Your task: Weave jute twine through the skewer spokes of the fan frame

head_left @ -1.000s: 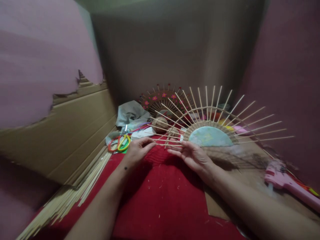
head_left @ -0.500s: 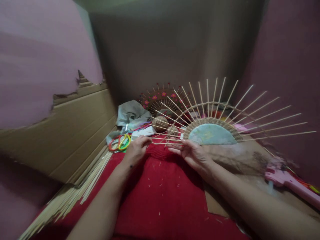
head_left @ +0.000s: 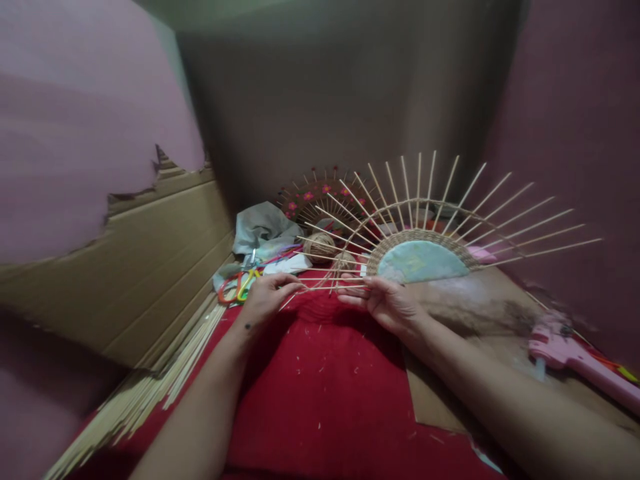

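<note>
A half-round woven piece (head_left: 420, 257), pale green in the middle with a wicker rim, has several thin wooden sticks fanning out from it. My right hand (head_left: 387, 303) grips its lower left edge from below, fingers closed on it. My left hand (head_left: 267, 297) pinches the outer end of one of the lowest sticks (head_left: 325, 287), where a thin wicker strand runs between the sticks. Both hands are held above a red cloth (head_left: 320, 393).
Scissors with red and yellow handles (head_left: 240, 285), two balls of twine (head_left: 320, 245), a grey cloth (head_left: 263, 230) and a second fan piece with pink flowers (head_left: 320, 197) lie behind. Loose sticks (head_left: 145, 393) lie left by cardboard (head_left: 130, 267). A pink glue gun (head_left: 575, 357) lies right.
The fan piece has tilted, its right side swinging up and then slightly back down. Both hands shifted a little along its lower left sticks, keeping their hold.
</note>
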The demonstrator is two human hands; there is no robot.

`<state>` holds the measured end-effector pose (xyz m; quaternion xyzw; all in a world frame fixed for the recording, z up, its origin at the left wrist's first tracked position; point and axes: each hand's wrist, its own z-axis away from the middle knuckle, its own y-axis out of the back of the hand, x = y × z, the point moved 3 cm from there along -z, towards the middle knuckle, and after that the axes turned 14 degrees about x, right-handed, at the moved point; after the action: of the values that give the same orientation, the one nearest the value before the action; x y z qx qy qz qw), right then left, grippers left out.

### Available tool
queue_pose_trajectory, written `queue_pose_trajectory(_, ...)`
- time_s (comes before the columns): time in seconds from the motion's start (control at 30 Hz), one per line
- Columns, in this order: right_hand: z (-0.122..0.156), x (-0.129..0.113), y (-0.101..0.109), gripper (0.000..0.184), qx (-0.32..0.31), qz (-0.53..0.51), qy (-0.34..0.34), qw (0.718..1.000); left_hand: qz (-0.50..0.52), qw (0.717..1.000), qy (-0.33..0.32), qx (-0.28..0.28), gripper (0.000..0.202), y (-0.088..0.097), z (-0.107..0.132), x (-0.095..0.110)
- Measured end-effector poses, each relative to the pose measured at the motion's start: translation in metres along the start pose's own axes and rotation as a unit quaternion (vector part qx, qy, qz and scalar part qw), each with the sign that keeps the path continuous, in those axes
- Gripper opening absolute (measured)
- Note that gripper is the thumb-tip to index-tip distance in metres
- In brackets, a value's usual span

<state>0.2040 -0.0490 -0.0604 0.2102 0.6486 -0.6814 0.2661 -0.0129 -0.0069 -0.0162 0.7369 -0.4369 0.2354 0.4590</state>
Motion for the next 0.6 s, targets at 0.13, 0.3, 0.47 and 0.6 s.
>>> queue_pose_trajectory(0.13, 0.001, -0.001, -0.001, 0.008, -0.009, -0.003, -0.006, 1.0, 0.096, 0.985, 0.143, -0.022, 0.014, -0.003, 0.005, -0.001)
queue_pose_trajectory(0.3, 0.002, 0.0, -0.002, 0.009, -0.02, 0.0, 0.0, 1.0, 0.209, 0.935, 0.285, -0.032, 0.012, -0.011, 0.012, -0.007)
queue_pose_trajectory(0.47, 0.006, -0.002, -0.005, 0.01, -0.037, 0.005, -0.019, 0.999, 0.319, 0.881, 0.333, -0.104, 0.007, -0.011, 0.013, -0.009)
queue_pose_trajectory(0.6, 0.01, -0.003, -0.009, 0.008, -0.058, 0.007, -0.042, 0.997, 0.299, 0.902, 0.282, -0.132, 0.013, -0.008, 0.015, -0.001)
